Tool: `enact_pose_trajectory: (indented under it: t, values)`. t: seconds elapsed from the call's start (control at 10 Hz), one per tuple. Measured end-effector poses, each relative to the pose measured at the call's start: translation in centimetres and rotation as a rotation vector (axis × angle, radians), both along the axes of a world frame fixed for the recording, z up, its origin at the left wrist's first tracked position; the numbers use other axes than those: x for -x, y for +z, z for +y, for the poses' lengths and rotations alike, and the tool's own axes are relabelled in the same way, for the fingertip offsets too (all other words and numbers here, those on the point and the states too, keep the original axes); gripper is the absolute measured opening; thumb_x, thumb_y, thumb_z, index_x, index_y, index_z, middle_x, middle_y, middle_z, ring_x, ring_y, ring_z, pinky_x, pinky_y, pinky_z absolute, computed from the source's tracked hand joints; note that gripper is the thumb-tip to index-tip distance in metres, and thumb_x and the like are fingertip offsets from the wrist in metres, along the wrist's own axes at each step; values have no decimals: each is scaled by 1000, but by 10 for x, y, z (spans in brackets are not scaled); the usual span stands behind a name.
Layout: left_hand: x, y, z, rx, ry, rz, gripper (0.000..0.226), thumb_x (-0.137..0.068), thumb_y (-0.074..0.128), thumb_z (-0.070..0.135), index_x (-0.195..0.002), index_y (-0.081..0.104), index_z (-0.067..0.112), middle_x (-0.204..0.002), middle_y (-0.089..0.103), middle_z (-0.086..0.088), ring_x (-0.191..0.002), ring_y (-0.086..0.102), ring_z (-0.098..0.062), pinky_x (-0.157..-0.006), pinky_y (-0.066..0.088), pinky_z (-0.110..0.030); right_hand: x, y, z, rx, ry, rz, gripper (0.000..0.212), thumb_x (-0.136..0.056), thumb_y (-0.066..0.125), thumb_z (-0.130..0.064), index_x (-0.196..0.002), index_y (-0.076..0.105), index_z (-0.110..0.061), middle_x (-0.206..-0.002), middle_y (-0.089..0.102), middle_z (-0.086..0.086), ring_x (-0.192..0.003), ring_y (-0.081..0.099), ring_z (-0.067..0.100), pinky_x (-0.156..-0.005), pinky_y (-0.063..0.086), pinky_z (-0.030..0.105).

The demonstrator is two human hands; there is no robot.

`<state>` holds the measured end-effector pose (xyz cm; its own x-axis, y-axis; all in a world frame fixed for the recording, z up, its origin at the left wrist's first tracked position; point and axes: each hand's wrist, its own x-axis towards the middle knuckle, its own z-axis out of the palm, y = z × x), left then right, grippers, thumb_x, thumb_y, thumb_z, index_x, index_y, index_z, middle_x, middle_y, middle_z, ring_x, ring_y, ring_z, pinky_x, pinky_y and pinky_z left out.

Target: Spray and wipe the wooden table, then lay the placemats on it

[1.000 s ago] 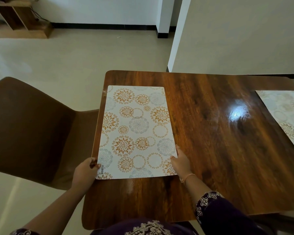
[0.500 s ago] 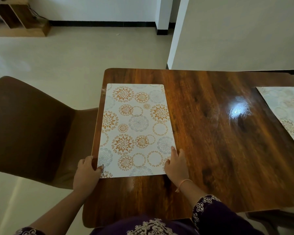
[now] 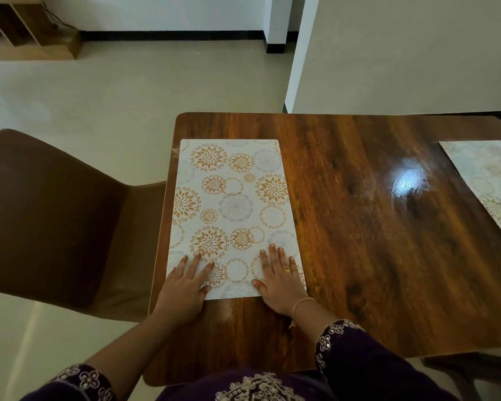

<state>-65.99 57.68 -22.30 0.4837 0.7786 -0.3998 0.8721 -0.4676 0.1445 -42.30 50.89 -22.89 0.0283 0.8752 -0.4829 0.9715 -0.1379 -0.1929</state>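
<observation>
we are looking at a glossy, dark-grained wooden table [image 3: 359,227] with a thin rectangular floral placemat [image 3: 229,204] lying flat along its left edge. our left hand [image 3: 182,285] and right hand [image 3: 281,279] are resting flat on its near corners, fingers straight and spread.

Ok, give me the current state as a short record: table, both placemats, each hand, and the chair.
table: wooden table, glossy, with a bright glare patch right of centre
mat 1: floral placemat, flat at the table's left end, by the chair
mat 2: second placemat, flat at the right side, cut off by the frame edge
left hand: fingers straight, pressing mat 1's near left corner
right hand: fingers straight, pressing mat 1's near right corner
chair: brown chair, left of the table, seat partly under it
</observation>
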Motion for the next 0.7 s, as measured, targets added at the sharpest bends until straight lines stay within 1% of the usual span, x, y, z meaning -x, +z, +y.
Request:
enact_pose_trajectory:
  t: [0.2,0.3,0.4,0.5,0.6,0.7]
  values:
    - [2,-1,2,5,-7,12,58,-97,29,50,-149,6,39,-161,-6,1,-148,-6,-28,-118,8,-46,-4,-1,1,43,28,-18,71,-99,13,-56,-146,-26,-21,-151,-37,5,-140,-32,24,-110,-22,41]
    - [-1,4,1,2,-9,11,58,-97,32,49,-149,10,38,-161,-3,0,-148,-3,-28,-118,9,-46,-5,3,2,69,33,-13,72,-99,15,-56,-147,-25,-21,-152,-36,5,-141,-30,24,-112,-20,41]
    - [-2,10,2,22,-10,27,59,-96,34,48,-149,11,37,-161,-4,-1,-148,-3,-29,-118,9,-46,-8,11,3,34,23,27,70,-101,18,-52,-150,-18,-20,-156,-27,5,-144,-23,24,-116,-13,40]
    - [-7,16,3,53,-14,78,61,-95,34,51,-149,9,37,-161,-5,-2,-148,-3,-30,-119,7,-50,-15,23,0,-65,-17,17,66,-102,20,-48,-152,-10,-18,-160,-16,6,-147,-14,24,-118,-4,40]
    - [-12,23,6,54,-13,154,65,-92,28,62,-149,10,38,-161,-3,-1,-148,0,-29,-114,-2,-59,-32,36,-4,-143,-19,-84,65,-102,20,-48,-153,-6,-17,-160,-11,10,-148,-9,28,-119,0,43]
    - [-27,37,13,-9,-22,152,71,-88,20,70,-149,11,36,-161,1,-2,-148,4,-27,-112,-5,-62,-53,60,-1,-226,-44,-164,65,-102,20,-46,-153,-4,-15,-160,-9,13,-148,-7,30,-118,1,46]
